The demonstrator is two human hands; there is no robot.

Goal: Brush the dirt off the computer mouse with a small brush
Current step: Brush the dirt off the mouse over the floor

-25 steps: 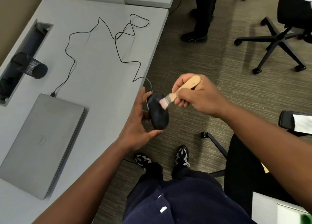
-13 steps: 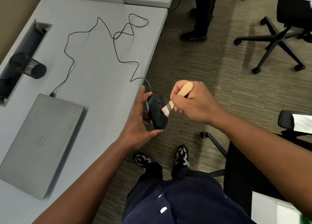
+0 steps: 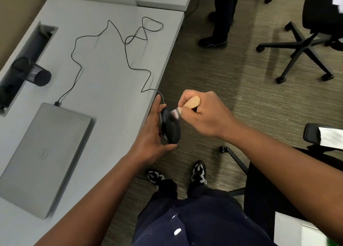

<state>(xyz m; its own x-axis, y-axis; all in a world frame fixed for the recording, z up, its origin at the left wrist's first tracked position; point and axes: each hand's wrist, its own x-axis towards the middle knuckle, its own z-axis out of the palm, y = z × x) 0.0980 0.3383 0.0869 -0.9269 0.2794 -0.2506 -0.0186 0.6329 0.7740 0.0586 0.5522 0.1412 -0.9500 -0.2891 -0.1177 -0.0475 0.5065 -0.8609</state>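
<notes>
Black wired computer mouse [image 3: 170,129] held up off the edge of the grey tabletop [image 3: 104,75], over the carpet, cradled on its side in the left hand [image 3: 151,134], fingers curled round its far side and thumb under its near end. Small wooden-handled brush [image 3: 192,103] gripped in the right hand [image 3: 206,114], fingers wrapped round the handle, pale bristles touching the upper front part of the mouse. Thin black cable [image 3: 128,53] looping from the mouse across the tabletop to a closed grey laptop [image 3: 42,158]. Black mesh pen cup [image 3: 32,72] lying tipped by the cable slot [image 3: 35,41]. Black office chair [image 3: 306,47] well apart on the carpet, another person's shoe [image 3: 212,41] near the tabletop's far corner
</notes>
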